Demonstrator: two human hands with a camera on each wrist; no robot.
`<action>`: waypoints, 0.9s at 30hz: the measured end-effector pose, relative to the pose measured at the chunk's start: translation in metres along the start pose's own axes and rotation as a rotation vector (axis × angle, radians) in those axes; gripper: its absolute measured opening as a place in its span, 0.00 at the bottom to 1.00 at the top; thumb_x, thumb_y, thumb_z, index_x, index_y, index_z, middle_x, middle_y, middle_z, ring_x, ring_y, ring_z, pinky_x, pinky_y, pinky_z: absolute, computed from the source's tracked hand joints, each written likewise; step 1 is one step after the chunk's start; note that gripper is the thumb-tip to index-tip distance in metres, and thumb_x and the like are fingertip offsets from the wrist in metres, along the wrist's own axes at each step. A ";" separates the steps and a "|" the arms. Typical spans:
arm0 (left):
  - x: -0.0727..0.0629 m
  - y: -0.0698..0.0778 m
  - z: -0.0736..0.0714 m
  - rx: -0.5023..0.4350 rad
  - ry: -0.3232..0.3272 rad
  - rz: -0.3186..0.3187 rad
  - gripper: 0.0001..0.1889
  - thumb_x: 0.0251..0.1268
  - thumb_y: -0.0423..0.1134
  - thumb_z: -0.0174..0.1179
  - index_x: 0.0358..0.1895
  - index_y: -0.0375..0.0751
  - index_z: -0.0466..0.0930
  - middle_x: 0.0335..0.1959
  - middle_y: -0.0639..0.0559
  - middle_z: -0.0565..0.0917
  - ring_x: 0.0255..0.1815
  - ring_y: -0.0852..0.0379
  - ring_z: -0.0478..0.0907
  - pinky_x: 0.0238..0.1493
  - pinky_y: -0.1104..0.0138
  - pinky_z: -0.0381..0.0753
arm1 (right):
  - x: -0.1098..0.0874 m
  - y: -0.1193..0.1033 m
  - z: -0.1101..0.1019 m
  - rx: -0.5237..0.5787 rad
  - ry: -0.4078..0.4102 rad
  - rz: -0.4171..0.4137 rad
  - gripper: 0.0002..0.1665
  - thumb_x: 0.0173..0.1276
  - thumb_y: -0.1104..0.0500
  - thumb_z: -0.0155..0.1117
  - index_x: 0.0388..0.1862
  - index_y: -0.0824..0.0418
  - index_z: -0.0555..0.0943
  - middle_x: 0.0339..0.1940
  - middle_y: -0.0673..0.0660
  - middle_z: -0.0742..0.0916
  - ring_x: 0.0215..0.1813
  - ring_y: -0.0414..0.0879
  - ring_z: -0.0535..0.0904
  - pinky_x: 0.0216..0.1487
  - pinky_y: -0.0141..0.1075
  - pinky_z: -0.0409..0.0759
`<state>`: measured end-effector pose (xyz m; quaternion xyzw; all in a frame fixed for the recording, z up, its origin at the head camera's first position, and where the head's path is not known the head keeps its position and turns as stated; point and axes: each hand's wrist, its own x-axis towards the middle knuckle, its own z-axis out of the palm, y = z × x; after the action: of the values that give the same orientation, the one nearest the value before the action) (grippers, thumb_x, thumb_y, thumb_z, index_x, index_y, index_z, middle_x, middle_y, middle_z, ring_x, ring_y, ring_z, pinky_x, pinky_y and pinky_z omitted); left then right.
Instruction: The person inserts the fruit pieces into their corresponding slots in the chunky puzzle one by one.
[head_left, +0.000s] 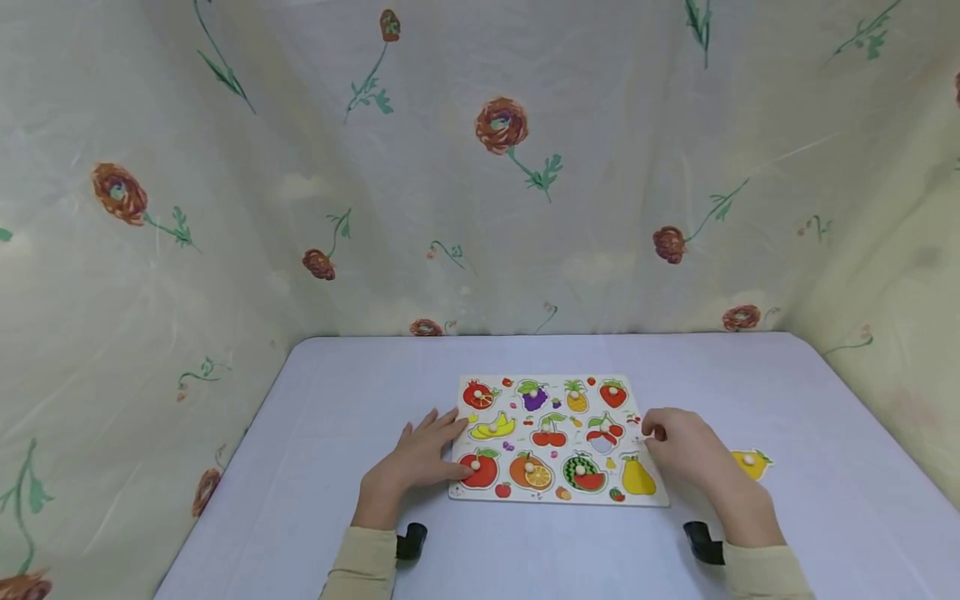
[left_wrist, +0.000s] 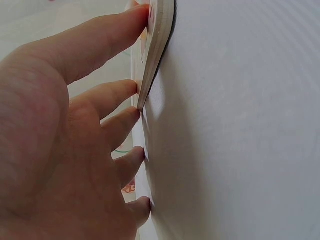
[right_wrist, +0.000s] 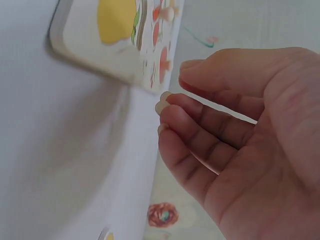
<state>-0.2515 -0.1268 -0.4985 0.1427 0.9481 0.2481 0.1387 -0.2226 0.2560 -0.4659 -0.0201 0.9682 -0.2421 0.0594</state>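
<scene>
A fruit puzzle board [head_left: 558, 500] lies on the table, with pictures such as a banana [head_left: 492, 427], a watermelon [head_left: 583, 473] and a yellow pear [head_left: 637, 477]; many carry small knobs. My left hand [head_left: 422, 454] is spread at the board's left edge, thumb over the red apple [head_left: 483, 468]. In the left wrist view its fingertips touch the board's edge and the table. By the right edge hovers my right hand [head_left: 686, 446]. Its fingers [right_wrist: 185, 145] are loosely bent with a gap to the thumb, and nothing is seen between them.
A yellow fruit piece with green leaves [head_left: 752, 463] lies on the table just right of my right wrist, partly hidden by it. The white table [head_left: 360, 375] meets flower-patterned curtains [head_left: 592, 208] at the back and sides.
</scene>
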 end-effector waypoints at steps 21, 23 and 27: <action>0.003 -0.004 0.003 0.005 0.018 -0.001 0.43 0.55 0.57 0.69 0.76 0.55 0.63 0.81 0.53 0.58 0.84 0.45 0.44 0.80 0.38 0.41 | -0.007 0.068 -0.027 -0.068 0.079 0.075 0.11 0.62 0.63 0.57 0.40 0.67 0.81 0.32 0.61 0.80 0.34 0.52 0.74 0.31 0.38 0.71; 0.003 -0.004 0.003 0.006 0.019 0.000 0.43 0.55 0.57 0.69 0.76 0.55 0.63 0.81 0.53 0.58 0.84 0.45 0.44 0.80 0.38 0.41 | -0.009 0.073 -0.032 -0.067 0.089 0.082 0.11 0.62 0.62 0.56 0.40 0.67 0.80 0.31 0.61 0.80 0.34 0.52 0.74 0.31 0.37 0.70; 0.003 -0.004 0.003 0.008 0.019 -0.002 0.43 0.55 0.57 0.69 0.76 0.55 0.63 0.81 0.54 0.58 0.84 0.45 0.44 0.80 0.38 0.41 | -0.014 0.083 -0.038 -0.054 0.089 0.094 0.12 0.61 0.61 0.57 0.40 0.68 0.80 0.32 0.62 0.81 0.33 0.52 0.75 0.30 0.36 0.70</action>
<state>-0.2544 -0.1281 -0.5040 0.1401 0.9504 0.2456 0.1293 -0.2143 0.3479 -0.4704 0.0344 0.9760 -0.2135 0.0272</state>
